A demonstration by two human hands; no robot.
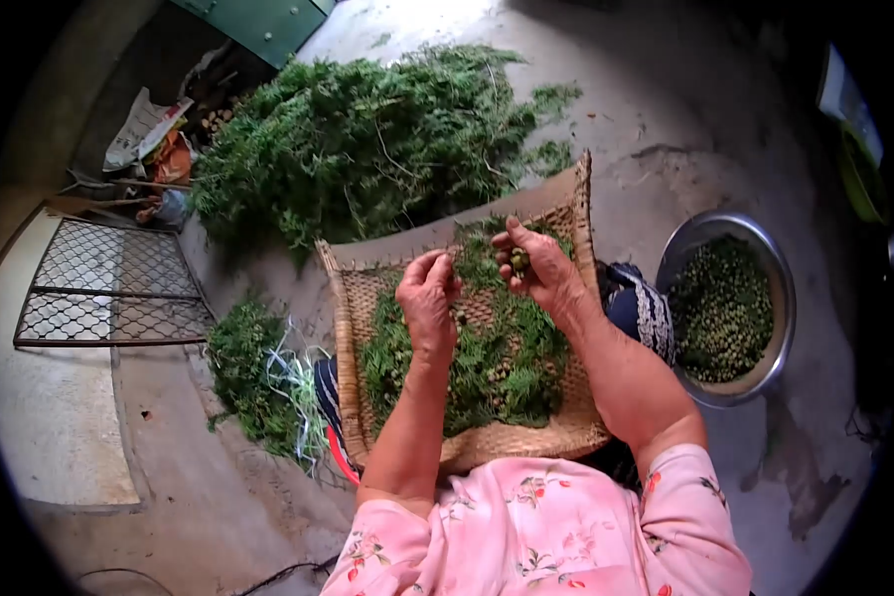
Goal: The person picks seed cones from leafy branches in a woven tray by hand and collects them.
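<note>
A woven wicker tray [346,338] rests on my lap, holding green feathery sprigs [517,343] with small round green cones among them. My left hand [429,298] is above the tray's left half, fingers pinched together; whatever lies between the fingertips is too small or hidden to make out. Across from it, my right hand [541,268] curls around a few small green cones [519,260], which show between thumb and fingers. The two hands are close but apart.
A big heap of green branches [368,139] lies on the floor beyond the tray. At right stands a metal basin [787,328] of small green cones. A smaller pile of sprigs [243,368] with plastic strips sits left, near a metal grille [119,288].
</note>
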